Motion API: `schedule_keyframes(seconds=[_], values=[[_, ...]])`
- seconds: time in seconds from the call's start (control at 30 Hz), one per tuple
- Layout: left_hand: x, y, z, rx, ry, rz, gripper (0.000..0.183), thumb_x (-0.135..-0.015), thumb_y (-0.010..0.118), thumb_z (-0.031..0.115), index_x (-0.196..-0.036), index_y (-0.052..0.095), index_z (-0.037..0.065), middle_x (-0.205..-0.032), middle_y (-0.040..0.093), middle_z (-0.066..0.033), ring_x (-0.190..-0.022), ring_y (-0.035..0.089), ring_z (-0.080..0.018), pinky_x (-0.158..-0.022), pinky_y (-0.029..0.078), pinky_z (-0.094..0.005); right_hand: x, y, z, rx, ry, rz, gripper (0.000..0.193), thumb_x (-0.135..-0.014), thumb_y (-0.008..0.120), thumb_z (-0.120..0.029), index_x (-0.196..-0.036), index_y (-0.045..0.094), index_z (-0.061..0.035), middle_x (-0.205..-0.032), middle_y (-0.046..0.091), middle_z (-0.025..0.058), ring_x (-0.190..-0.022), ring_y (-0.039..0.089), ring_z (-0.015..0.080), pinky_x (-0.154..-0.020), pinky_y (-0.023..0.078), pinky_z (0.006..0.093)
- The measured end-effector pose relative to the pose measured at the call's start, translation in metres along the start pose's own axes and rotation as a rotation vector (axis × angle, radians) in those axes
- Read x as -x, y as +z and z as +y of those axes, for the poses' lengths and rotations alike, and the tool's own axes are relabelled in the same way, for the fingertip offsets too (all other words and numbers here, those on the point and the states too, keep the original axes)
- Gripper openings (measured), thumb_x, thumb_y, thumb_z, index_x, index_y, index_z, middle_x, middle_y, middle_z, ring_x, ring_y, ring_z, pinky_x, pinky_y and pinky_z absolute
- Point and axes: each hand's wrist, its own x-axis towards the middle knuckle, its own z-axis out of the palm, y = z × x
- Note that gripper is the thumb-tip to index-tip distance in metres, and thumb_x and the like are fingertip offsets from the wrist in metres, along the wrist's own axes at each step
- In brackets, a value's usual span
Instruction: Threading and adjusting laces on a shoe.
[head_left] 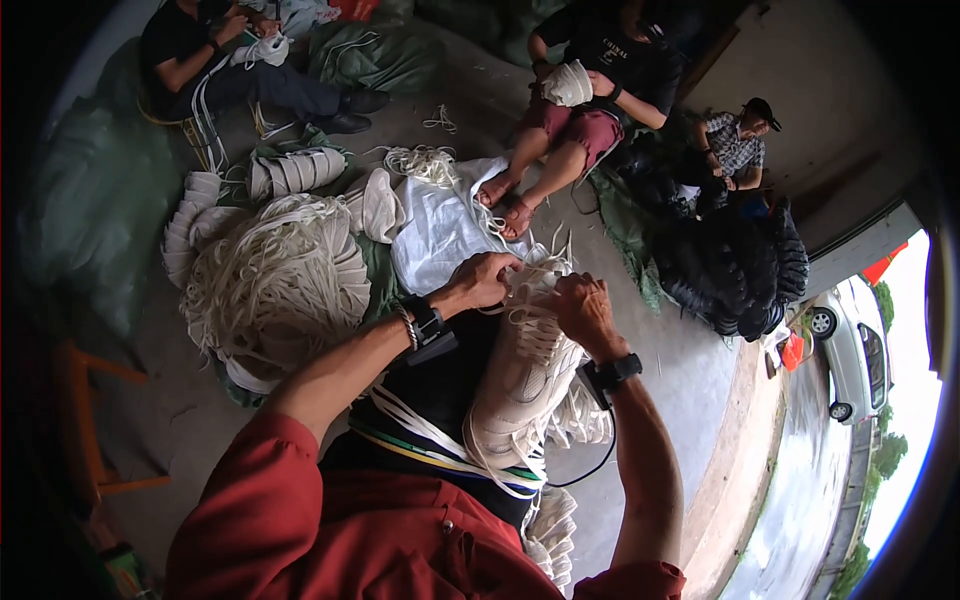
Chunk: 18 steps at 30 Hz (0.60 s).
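A stack of beige shoe uppers [505,385] rests on my lap, slanting away from me, the topmost one partly laced. At its far end my left hand [487,281] is closed, fingertips pinching a white shoelace [541,284] by the eyelets. Just to the right, my right hand [588,312] is curled closed on the lace too, its fingertips partly hidden. Loose white laces [425,428] lie across my thighs, along with green and yellow strands.
To the left spreads a large heap of beige uppers and laces [265,275]. A white sack [425,245] lies ahead, near a co-worker's sandalled feet [515,215]. Black uppers [735,265] are piled at right. Two more people sit further off. An orange stool [125,485] stands at left.
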Motion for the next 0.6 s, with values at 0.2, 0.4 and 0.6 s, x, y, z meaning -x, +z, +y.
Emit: schedule_keyframes(seconds=[0.2,0.4,0.6], values=[[0.0,-0.009,-0.002,0.036,-0.037,0.027,0.022,-0.07,0.057,0.002,-0.092,0.061,0.001,-0.067,0.058,-0.0051,-0.062,0.055,-0.0123,-0.059,0.045,-0.0263,0.037,-0.047,0.065,-0.044,0.299,0.001,0.007,-0.071,0.057,-0.009,-0.072,0.055,-0.0028,-0.073,0.058,0.0139,-0.072,0.054,0.0325,-0.067,0.042,0.0414],[-0.001,-0.001,0.012,0.081,0.056,0.114,0.014,-0.073,0.054,0.004,-0.085,0.062,0.001,-0.067,0.058,-0.0049,-0.062,0.055,-0.0118,-0.059,0.045,-0.0258,0.073,-0.058,0.073,-0.127,0.465,0.034,0.008,-0.071,0.055,-0.008,-0.07,0.053,-0.0012,-0.07,0.057,0.0154,-0.07,0.055,0.0331,-0.064,0.043,0.0407],[0.003,0.011,0.036,0.035,0.108,0.128,0.013,-0.074,0.051,0.006,-0.081,0.061,0.002,-0.068,0.059,-0.0068,-0.061,0.056,-0.0147,-0.058,0.045,-0.0271,0.082,-0.07,0.075,-0.114,0.384,0.136,0.008,-0.072,0.055,-0.008,-0.069,0.052,-0.001,-0.068,0.055,0.0151,-0.066,0.054,0.0326,-0.06,0.043,0.0398]])
